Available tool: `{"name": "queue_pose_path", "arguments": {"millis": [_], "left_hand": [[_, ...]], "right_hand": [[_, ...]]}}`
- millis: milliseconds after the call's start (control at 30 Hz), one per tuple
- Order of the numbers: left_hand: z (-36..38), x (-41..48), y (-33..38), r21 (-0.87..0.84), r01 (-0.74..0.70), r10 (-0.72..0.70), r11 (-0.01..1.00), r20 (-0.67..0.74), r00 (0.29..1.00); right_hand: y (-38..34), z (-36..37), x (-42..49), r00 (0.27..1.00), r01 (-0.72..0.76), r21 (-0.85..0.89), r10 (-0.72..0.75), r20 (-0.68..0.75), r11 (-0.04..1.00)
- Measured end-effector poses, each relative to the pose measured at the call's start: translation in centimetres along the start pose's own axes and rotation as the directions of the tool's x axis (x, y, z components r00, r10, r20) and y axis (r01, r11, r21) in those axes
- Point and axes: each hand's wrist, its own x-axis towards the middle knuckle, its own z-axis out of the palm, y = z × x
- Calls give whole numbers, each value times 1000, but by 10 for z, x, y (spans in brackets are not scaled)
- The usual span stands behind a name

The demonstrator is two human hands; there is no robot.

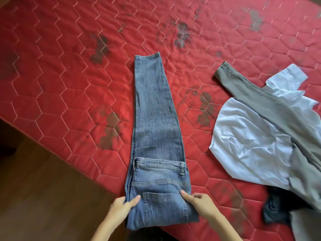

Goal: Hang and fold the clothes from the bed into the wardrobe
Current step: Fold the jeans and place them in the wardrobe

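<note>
A pair of blue jeans (156, 119) lies lengthwise on the red quilted bed (69, 66), legs stacked and pointing away, the waist part folded back over the legs near me. My left hand (121, 205) grips the folded jeans at their left edge, thumb on top of the denim. At the right edge my right hand (198, 202) holds the fold with its thumb lying on the back pocket. To the right lie a light blue shirt (246, 136), a grey garment (271, 108) across it, and a dark garment (278, 209) partly under them.
The bed's near edge runs diagonally from the left side to the bottom middle. Beyond it is a brown wooden floor (43, 188). Dark printed patches mark the red cover. The wardrobe is not in view.
</note>
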Motion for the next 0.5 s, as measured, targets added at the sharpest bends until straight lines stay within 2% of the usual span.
{"name": "queue_pose_path", "arguments": {"millis": [100, 200, 300, 367, 433, 500], "left_hand": [[10, -20, -8, -72, 10, -5, 997, 81, 997], [3, -42, 6, -195, -128, 129, 972, -11, 992], [-19, -58, 39, -294, -302, 292, 907, -78, 953], [-33, -62, 65, -301, -364, 358, 882, -76, 931], [-44, -60, 90, -329, -373, 362, 868, -97, 927], [-51, -54, 115, -448, -334, 326, 829, -98, 940]], "right_hand": [[17, -4, -18, 1000, -6, 38, 5, 24, 999], [5, -12, -27, 996, 68, 38, -65, -66, 997], [-34, -25, -38, 961, 259, 90, -247, -120, 962], [-65, -32, -44, 932, 357, 182, -339, -125, 916], [-94, -36, -40, 923, 384, 254, -367, -111, 888], [-118, -40, -26, 916, 400, 244, -382, -117, 884]]}}
